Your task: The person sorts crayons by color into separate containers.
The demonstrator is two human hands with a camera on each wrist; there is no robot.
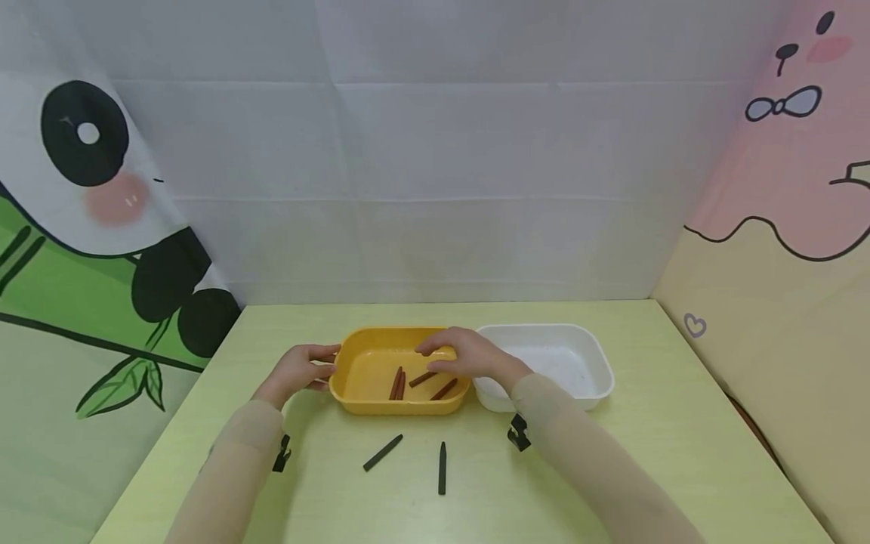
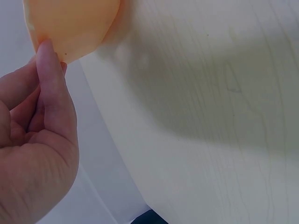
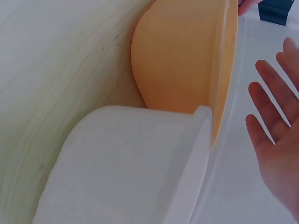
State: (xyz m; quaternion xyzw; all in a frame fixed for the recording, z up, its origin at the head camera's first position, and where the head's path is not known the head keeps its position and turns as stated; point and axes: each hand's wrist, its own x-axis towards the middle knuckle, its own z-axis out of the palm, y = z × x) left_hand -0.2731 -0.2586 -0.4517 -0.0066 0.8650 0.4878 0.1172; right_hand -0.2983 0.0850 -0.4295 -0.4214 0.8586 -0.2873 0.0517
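Observation:
A yellow plastic tray [image 1: 408, 408] stands on the table with several reddish-brown crayons [image 1: 444, 389] lying in it. At its left end my left hand [image 1: 299, 372] holds the rim; the left wrist view shows fingertips against the tray's wall [image 2: 77, 25]. Over the right part of the tray is my right hand [image 1: 469, 353], its fingers bent slightly. The right wrist view has those fingers [image 3: 268, 98] spread apart, holding nothing. Two dark crayons, one slanted [image 1: 384, 452] and one pointing away from me [image 1: 442, 468], lie on the table before the tray.
A white plastic tray [image 1: 591, 400] stands right beside the yellow one, partly behind my right wrist. The pale yellow table [image 1: 367, 514] meets a white cloth backdrop [image 1: 435, 151]. Printed cartoon cloths hang at both sides.

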